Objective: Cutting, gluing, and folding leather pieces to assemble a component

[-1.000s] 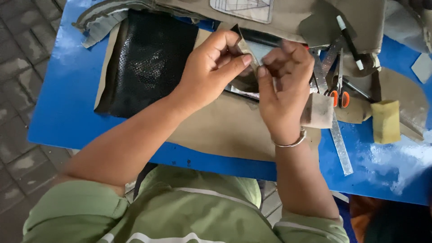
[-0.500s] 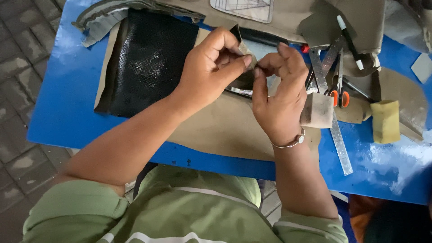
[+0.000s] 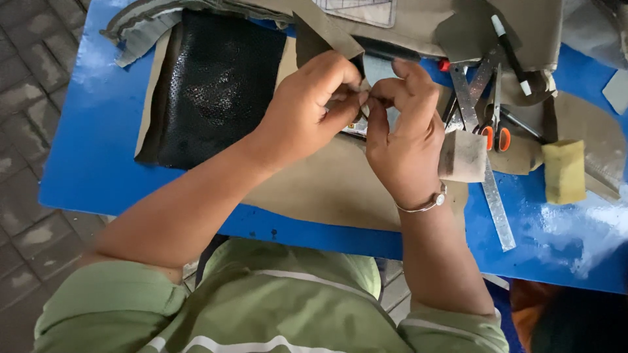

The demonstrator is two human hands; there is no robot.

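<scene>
Both the left hand (image 3: 314,108) and right hand (image 3: 402,131) pinched a small pale piece (image 3: 364,99) between fingertips, and a loosened grip could have dropped it onto the cluttered counter (image 3: 85,170)

Soft, even daylight, bright enough. Pale glare sits on the blue worktop (image 3: 575,229) at four o'clock and ten o'clock. Shadows are faint, focus mostly sharp, corners slightly stretched.

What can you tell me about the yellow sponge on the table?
The sponge is a small yellow block, soft and porous by its look, with slightly worn edges. It lies flat on the blue table at its right side, partly on a tan piece of material, right of the metal ruler. No hand touches it.
</scene>
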